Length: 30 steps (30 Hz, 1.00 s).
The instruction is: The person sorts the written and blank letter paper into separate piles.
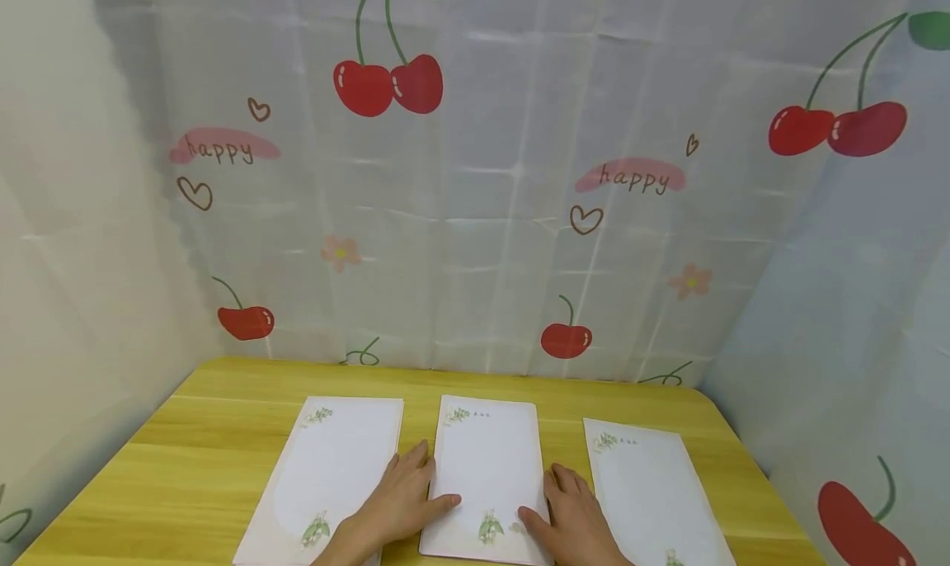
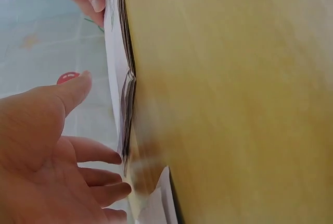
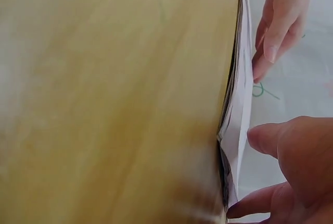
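Observation:
A stack of white paper sheets point(image 1: 486, 467) with green-and-white floral prints lies in the middle of the table. Along its left edge rests my left hand point(image 1: 397, 500), fingers extended and thumb reaching over the paper. My right hand point(image 1: 575, 521) is at the right edge, its thumb over the lower right corner area. In the left wrist view, the left hand's thumb point(image 2: 78, 91) is raised apart from the stack while the fingertips are by its side. Layered, slightly uneven edges of the stack point(image 3: 240, 88) show in the right wrist view, with the right fingertips against them.
Similar floral paper lies on both sides: one pile point(image 1: 337, 467) on the left and another point(image 1: 653, 492), slightly angled, on the right. All are on a yellow wood-grain table point(image 1: 163, 467). A cherry-patterned curtain point(image 1: 475, 178) hangs behind and at both sides.

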### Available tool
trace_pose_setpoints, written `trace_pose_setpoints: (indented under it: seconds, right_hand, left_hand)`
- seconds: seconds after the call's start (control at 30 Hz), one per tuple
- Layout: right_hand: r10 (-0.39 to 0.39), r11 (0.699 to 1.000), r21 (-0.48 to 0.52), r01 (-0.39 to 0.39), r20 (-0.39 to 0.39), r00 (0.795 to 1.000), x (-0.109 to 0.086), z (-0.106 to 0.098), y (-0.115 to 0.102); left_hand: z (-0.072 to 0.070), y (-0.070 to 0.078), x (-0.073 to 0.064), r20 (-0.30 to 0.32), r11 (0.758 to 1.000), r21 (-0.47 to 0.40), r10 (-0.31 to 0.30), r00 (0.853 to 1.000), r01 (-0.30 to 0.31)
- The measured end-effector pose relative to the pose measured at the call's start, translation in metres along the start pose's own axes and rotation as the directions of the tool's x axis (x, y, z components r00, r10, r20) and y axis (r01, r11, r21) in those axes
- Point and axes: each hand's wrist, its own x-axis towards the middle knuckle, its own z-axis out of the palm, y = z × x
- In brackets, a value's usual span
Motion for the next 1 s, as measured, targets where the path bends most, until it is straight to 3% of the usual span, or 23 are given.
trace_pose_setpoints:
  seconds: [0.13, 0.33, 0.5, 0.77, 0.9, 1.0]
  right_hand:
    - [0.002, 0.999, 0.035, -0.003, 0.014, 1.000, 0.000, -0.004, 0.000]
    - [-0.006, 0.995, 0.103, 0.007, -0.014, 1.000, 0.001, -0.009, -0.001]
    - [0.016, 0.991, 0.132, -0.014, -0.016, 1.000, 0.002, -0.011, -0.004]
    - [0.018, 0.983, 0.185, -0.015, -0.018, 1.000, 0.000, -0.013, -0.003]
    - [0.003, 0.958, 0.287, 0.001, -0.014, 1.000, -0.002, -0.015, -0.004]
    - [-0.001, 0.923, 0.385, 0.011, -0.025, 1.000, -0.004, -0.018, -0.005]
  left_hand:
    - [-0.002, 0.001, -0.002, 0.028, 0.993, -0.113, -0.020, 0.999, 0.023]
    - [-0.006, 0.004, -0.003, 0.055, 0.956, -0.287, -0.045, 0.997, 0.059]
    - [-0.008, 0.007, -0.004, 0.051, 0.941, -0.333, -0.050, 0.997, 0.065]
    - [-0.006, 0.008, -0.004, -0.005, 0.929, -0.368, -0.023, 1.000, 0.019]
    - [-0.005, 0.009, -0.002, -0.021, 0.919, -0.394, 0.003, 1.000, -0.011]
    - [-0.004, 0.010, -0.001, -0.034, 0.900, -0.434, 0.029, 0.999, -0.041]
